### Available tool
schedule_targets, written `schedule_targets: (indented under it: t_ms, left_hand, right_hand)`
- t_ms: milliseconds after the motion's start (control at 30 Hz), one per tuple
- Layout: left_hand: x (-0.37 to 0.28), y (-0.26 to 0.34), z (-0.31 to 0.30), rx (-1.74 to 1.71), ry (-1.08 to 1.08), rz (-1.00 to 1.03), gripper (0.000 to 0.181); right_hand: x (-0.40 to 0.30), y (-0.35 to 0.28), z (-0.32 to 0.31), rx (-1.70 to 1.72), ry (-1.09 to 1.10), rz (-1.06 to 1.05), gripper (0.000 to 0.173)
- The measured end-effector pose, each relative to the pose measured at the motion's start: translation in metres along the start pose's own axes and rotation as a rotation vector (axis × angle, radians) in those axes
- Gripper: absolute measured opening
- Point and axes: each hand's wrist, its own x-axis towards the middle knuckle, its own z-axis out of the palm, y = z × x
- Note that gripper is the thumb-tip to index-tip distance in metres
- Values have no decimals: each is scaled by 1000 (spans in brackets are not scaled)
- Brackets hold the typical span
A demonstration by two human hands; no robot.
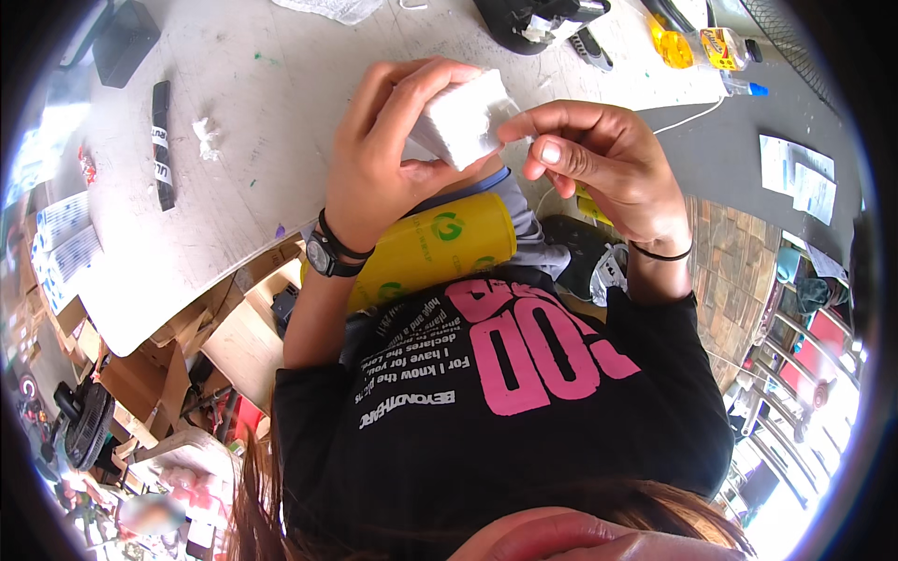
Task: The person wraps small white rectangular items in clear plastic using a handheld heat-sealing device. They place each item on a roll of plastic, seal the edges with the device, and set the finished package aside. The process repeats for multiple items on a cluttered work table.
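My left hand (382, 140), with a watch on its wrist, grips a small white block-shaped bundle (466, 116) above the table's near edge. Its side shows fine ridges like stacked layers, and a shiny, clear-looking wrap covers part of it. At the bundle's right corner is my right hand (596, 158), index fingertip touching it and thumb close by. A small pale scrap shows between those fingers; whether they pinch it is unclear. Below both hands, a yellow printed plastic roll (442, 245) with green logos lies across my lap.
On the white table (280, 154) lie a black strip (162, 144), a crumpled white scrap (206, 138) and a black tape dispenser (537, 24). A bottle of yellow drink (701, 49) lies at the far right. Cardboard boxes (147, 379) and a black fan (88, 424) stand lower left.
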Motion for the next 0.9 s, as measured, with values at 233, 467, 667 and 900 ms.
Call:
schedule_targets:
  t_ms: [233,467,667,900]
  left_hand:
    - [-1,0,1,46,12,-2,62]
    - [-1,-4,0,28,-13,10,60]
    - [4,-3,-8,98,-103,35,65]
    - [1,-26,-18,-51,-17,-9,70]
  right_hand:
    - [-8,8,14,105,137,-7,57]
    - [10,35,8,111,83,118,67]
    - [20,39,6,59,15,-9,68]
    - [74,87,41,-666,452,-623,72]
